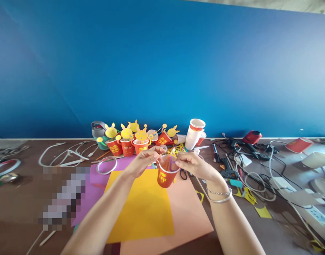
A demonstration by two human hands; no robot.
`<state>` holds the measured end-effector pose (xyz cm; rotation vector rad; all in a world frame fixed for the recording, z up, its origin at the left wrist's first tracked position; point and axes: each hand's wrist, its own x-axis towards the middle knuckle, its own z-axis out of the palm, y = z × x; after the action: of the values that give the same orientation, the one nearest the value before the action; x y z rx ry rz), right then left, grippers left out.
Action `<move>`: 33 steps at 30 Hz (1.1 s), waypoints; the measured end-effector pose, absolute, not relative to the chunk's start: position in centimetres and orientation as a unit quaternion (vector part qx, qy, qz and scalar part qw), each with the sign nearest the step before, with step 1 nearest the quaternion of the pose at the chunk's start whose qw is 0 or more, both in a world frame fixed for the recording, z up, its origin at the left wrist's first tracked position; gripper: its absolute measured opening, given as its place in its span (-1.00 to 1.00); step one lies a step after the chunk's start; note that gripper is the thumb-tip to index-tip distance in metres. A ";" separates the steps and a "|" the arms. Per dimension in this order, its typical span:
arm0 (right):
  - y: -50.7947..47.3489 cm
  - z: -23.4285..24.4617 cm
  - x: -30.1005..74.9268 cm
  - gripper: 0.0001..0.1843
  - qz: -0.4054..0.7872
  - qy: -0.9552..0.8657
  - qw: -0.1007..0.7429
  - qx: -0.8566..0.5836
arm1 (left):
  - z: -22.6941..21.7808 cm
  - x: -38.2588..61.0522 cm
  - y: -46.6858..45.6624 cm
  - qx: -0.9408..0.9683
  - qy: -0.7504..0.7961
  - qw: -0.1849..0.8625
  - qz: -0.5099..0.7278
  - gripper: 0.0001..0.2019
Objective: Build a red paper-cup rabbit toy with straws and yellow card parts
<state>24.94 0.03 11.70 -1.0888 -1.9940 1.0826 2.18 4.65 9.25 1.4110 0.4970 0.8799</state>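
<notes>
A single head-worn camera is being used here, aimed forward and tipped down over the table. The blue wall is met nearly square-on, and the whole upper half is filled by it! Both forearms are looked down upon from behind, cut off by the bottom edge. Left hand and right hand are framed mid-picture, nearer than the wall; the right side is visibly stretched.

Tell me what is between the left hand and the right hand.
In the head view, a red paper cup with yellow print; the left hand and right hand meet its rim on opposite sides.
</notes>
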 end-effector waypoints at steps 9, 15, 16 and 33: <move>-0.3 12.3 25.2 -0.62 0.346 -0.760 0.371 -0.406 | 9.3 3.1 4.2 0.453 0.165 0.732 0.481 -0.73; -1.1 13.1 24.9 -0.65 0.283 -0.798 0.342 -0.407 | 9.5 3.0 3.9 0.518 0.234 0.708 0.418 -0.61; -1.2 13.2 24.8 -0.64 0.270 -0.806 0.333 -0.408 | 9.5 3.0 4.0 0.538 0.247 0.697 0.404 -0.61; -1.2 12.6 24.3 -0.63 0.285 -0.811 0.288 -0.422 | 10.9 2.5 4.1 0.675 0.363 0.589 0.256 -0.66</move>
<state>24.31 -1.20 12.58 -1.1257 -2.1657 0.7608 2.51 4.07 10.92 1.5731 0.8466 0.5955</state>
